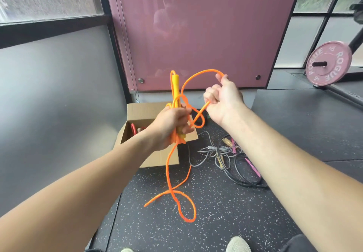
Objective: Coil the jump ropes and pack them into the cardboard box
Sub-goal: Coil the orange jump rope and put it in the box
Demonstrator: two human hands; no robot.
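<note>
My left hand grips the yellow handles of an orange jump rope together with a few coils, held upright. My right hand pinches a loop of the same orange rope, raised to the right of the handles. The rope's slack hangs down and curls on the floor in front of me. An open cardboard box stands on the floor behind my left hand, with a red rope inside. Several more jump ropes, grey, black and pink, lie tangled on the floor to the right of the box.
A pink panel stands behind the box. A grey wall runs along the left. A pink weight plate on a barbell rests at the far right. The floor is dark speckled rubber. My shoes show at the bottom edge.
</note>
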